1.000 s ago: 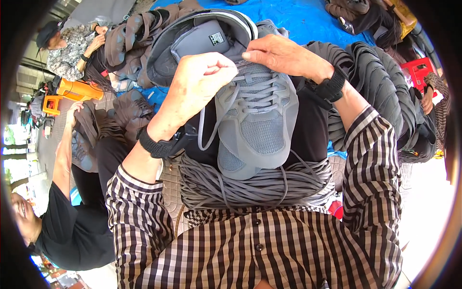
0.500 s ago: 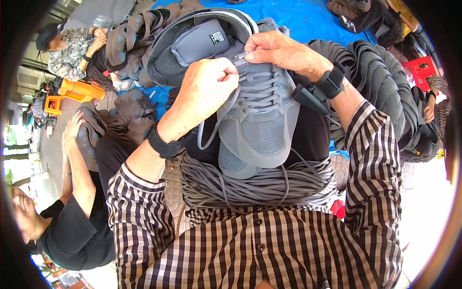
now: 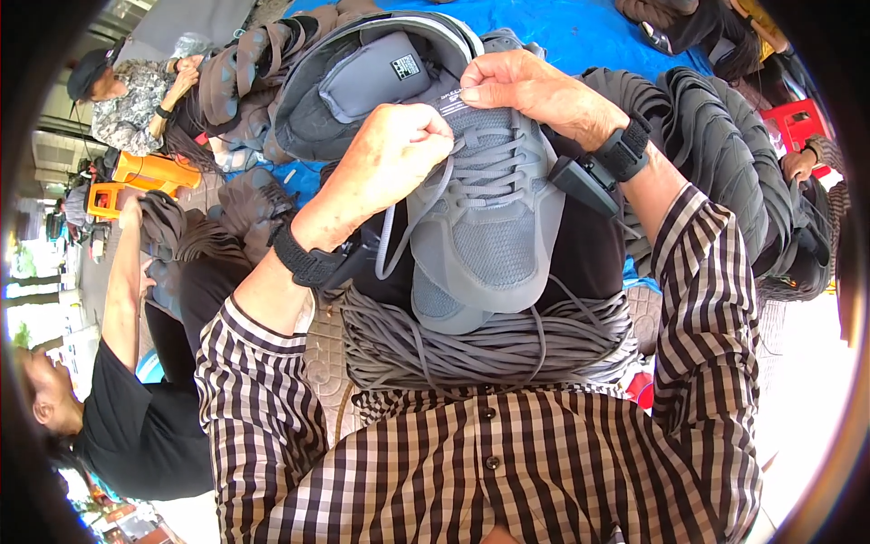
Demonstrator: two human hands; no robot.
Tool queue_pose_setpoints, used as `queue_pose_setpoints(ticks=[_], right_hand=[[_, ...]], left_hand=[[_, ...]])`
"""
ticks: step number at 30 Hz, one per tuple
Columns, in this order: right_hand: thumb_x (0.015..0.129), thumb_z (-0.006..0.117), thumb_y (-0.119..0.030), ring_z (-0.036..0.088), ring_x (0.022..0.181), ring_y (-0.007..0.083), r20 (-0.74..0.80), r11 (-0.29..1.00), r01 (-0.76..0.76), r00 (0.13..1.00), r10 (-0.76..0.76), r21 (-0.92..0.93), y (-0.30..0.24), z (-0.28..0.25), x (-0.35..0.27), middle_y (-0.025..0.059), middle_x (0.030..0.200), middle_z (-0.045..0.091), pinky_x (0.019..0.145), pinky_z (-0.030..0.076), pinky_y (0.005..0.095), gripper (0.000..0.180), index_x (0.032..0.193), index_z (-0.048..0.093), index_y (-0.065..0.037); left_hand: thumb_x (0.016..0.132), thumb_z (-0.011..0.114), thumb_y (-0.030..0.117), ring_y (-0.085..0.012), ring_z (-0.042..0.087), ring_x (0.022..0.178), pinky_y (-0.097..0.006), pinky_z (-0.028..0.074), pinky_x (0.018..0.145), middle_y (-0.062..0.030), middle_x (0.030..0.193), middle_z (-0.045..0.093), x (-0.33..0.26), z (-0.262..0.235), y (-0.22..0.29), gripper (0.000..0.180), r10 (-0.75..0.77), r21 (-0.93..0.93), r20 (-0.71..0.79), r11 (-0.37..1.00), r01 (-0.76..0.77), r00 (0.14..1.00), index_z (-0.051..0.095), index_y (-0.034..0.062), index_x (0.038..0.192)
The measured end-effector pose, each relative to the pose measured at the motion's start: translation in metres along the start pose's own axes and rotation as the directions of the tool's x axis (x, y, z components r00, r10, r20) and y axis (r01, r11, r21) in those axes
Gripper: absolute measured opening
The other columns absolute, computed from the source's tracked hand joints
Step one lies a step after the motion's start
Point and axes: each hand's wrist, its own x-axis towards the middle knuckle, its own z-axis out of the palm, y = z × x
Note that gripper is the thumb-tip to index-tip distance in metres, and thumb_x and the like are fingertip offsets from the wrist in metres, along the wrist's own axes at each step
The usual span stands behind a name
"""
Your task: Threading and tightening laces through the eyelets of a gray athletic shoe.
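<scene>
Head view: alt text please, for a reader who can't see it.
A gray sneaker is being handled: the left hand appears to pinch a lace, the right hand pinches the tongue. Below lies a bundle of gray cords; stacked gray shoe parts lie at right, a blue tarp beyond, a person in black at left.

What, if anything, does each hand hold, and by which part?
The right hand pinches the gray shoe by its upper tongue; whether the left hand holds anything cannot be told.

Shirt (image 3: 390,462) was blk/off-wht check w/ long slvs (image 3: 707,308) & small dk btns (image 3: 490,414) down front. L hand (image 3: 391,154) & R hand (image 3: 535,95) were bare, each w/ blk textured wrist strap (image 3: 299,259) & blk module (image 3: 583,184). Trousers (image 3: 589,254) were dk.
</scene>
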Motion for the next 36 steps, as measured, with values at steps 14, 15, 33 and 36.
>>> queue_pose_setpoints(ticks=[14, 15, 33, 36], right_hand=[[0.091, 0.059, -0.012, 0.052, 0.098, 0.0082, -0.036, 0.975, 0.008, 0.999, -0.017, -0.221, -0.004, -0.002, -0.015, 0.0001, 0.102, 0.058, 0.087, 0.041, 0.0253, 0.022, 0.110, 0.056, -0.003], [0.089, 0.060, -0.009, 0.053, 0.102, 0.0099, -0.043, 0.967, 0.023, 0.998, -0.035, -0.255, -0.004, -0.003, -0.018, 0.0015, 0.105, 0.059, 0.090, 0.042, 0.0264, 0.026, 0.114, 0.055, -0.003], [0.079, 0.060, -0.004, 0.058, 0.102, 0.0220, 0.041, 0.831, 0.061, 0.998, -0.046, -0.553, -0.023, 0.004, -0.031, 0.0110, 0.126, 0.058, 0.089, 0.045, 0.0319, 0.009, 0.087, 0.057, -0.002], [0.080, 0.060, -0.003, 0.058, 0.100, 0.0242, 0.079, 0.780, 0.034, 0.997, 0.020, -0.625, -0.029, 0.005, -0.025, 0.0121, 0.123, 0.059, 0.087, 0.045, 0.0327, 0.009, 0.089, 0.058, -0.001]], left_hand=[[0.089, 0.058, 0.005, -0.0038, 0.045, 0.056, -0.021, 0.036, 0.050, 0.0018, 0.063, 0.052, 0.006, 0.021, -0.007, 0.006, 0.247, 0.208, -0.132, 0.954, -0.216, 0.960, 0.058, 0.0015, 0.085], [0.088, 0.057, 0.005, -0.0049, 0.046, 0.054, -0.022, 0.036, 0.049, 0.0005, 0.062, 0.053, 0.005, 0.020, -0.007, 0.006, 0.222, 0.201, -0.134, 0.960, -0.193, 0.966, 0.057, 0.0011, 0.084], [0.086, 0.054, 0.009, -0.0061, 0.047, 0.050, -0.023, 0.033, 0.046, 0.0001, 0.058, 0.054, 0.014, 0.020, 0.000, 0.011, -0.086, -0.116, 0.031, 0.989, 0.089, 0.996, 0.061, 0.0006, 0.084], [0.086, 0.054, 0.010, -0.0049, 0.046, 0.050, -0.022, 0.031, 0.044, 0.0009, 0.058, 0.054, 0.014, 0.018, -0.002, 0.012, -0.117, -0.145, 0.058, 0.982, 0.124, 0.991, 0.062, 0.0017, 0.085]])
